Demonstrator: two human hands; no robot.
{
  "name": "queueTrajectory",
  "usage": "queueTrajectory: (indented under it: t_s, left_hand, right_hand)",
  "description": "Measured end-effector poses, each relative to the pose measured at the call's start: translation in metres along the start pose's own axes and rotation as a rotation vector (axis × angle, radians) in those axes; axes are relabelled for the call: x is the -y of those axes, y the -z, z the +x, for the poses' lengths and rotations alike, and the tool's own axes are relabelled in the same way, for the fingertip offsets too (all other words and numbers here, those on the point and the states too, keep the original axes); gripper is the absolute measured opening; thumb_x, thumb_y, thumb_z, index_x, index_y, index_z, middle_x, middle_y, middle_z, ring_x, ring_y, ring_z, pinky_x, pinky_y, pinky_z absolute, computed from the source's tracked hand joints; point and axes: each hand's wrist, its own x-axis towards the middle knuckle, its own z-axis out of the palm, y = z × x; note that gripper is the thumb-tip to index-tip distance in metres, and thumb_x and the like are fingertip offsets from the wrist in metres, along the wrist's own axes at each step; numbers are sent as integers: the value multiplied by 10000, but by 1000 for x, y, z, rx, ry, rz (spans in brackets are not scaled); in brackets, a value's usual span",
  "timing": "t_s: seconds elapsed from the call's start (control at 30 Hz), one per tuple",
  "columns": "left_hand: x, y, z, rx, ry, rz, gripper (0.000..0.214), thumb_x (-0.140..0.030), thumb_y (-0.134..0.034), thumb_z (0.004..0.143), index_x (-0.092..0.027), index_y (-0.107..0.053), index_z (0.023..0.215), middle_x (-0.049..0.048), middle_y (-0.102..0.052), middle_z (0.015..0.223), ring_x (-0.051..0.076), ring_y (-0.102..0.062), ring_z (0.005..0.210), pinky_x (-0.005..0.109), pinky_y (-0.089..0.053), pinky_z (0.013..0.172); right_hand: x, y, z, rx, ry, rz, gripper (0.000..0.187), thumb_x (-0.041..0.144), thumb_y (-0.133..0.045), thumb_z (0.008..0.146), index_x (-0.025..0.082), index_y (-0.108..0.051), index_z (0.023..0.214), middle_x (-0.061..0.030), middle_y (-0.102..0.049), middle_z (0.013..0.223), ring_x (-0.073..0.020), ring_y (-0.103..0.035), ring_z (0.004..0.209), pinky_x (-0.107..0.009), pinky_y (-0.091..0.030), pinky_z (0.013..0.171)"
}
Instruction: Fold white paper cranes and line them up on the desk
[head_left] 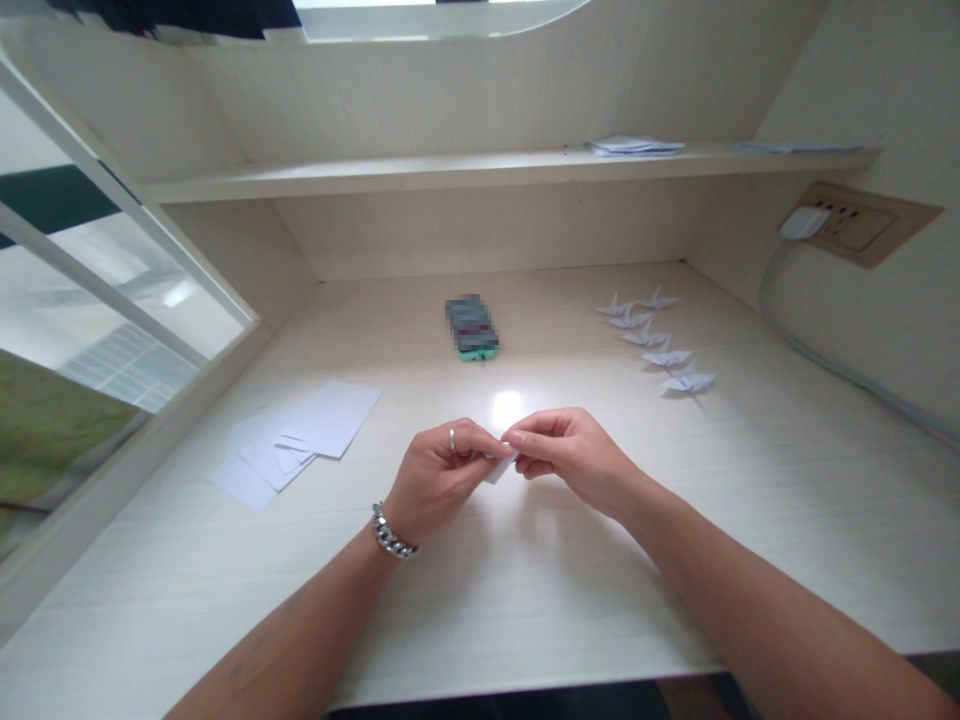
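My left hand (pixel 439 478) and my right hand (pixel 571 452) meet above the middle of the pale wooden desk (pixel 525 590). Both pinch a small folded piece of white paper (pixel 501 463) between their fingertips; most of it is hidden by the fingers. The left hand wears a ring and a metal chain bracelet at the wrist. Several finished white paper cranes (pixel 656 340) lie in a row on the desk at the far right.
Loose white paper sheets (pixel 300 440) lie at the left. A phone in a green case (pixel 472 327) rests further back. A shelf (pixel 487 170) carries more paper. A wall socket with a plug (pixel 806 222) and cable is at the right; a window is at the left.
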Motion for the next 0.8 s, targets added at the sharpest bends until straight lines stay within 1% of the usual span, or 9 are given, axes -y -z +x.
queueTrajectory:
  t_s: [0.13,0.27,0.47,0.57,0.63,0.7,0.8]
  left_hand:
    - [0,1,1,13,44,-4,60,-201,-714,750,-163,-752,725,69,-686,718,147,-615,646,252,-475,571]
    - [1,1,2,26,141,-62,60,-187,-713,734,-159,-761,756,60,-709,707,142,-616,627,244,-483,568]
    - [1,2,3,-23,251,-202,137,-124,-715,686,-152,-756,813,63,-742,797,150,-651,693,253,-527,647]
    - [1,3,3,-36,296,-289,217,-111,-717,674,-139,-745,887,65,-737,792,142,-646,674,250,-530,636]
    - [1,5,4,-48,325,-357,258,-119,-702,687,-137,-726,944,62,-734,786,136,-640,650,252,-533,619]
    - [2,7,4,-87,342,-424,271,-138,-681,712,-147,-703,982,53,-730,781,137,-647,657,256,-541,622]
    - [2,7,5,-130,361,-421,240,-218,-668,760,-151,-687,989,42,-719,773,148,-661,698,272,-558,642]
  right_hand:
    - [-2,1,1,16,11,-49,279,375,-791,650,137,-749,790,-32,-653,629,-116,-575,591,-258,-471,588]
    - [-5,4,2,26,37,-58,269,363,-791,651,135,-748,787,-21,-635,602,-101,-549,561,-246,-444,564]
    - [-7,5,3,13,62,-64,223,331,-770,672,133,-742,772,-12,-621,589,-103,-538,561,-253,-428,568]
    - [-5,5,2,-2,85,-90,210,314,-759,680,137,-745,791,-17,-632,607,-109,-544,572,-258,-432,572]
    - [-3,5,2,-13,114,-121,202,305,-748,688,137,-746,799,-21,-638,616,-115,-548,574,-262,-435,572]
    - [-2,5,2,-43,144,-147,186,296,-738,696,140,-743,797,-23,-642,619,-120,-554,575,-264,-437,569]
    - [-3,4,2,-111,198,-214,155,279,-717,715,151,-742,800,-26,-652,634,-128,-559,576,-267,-436,562]
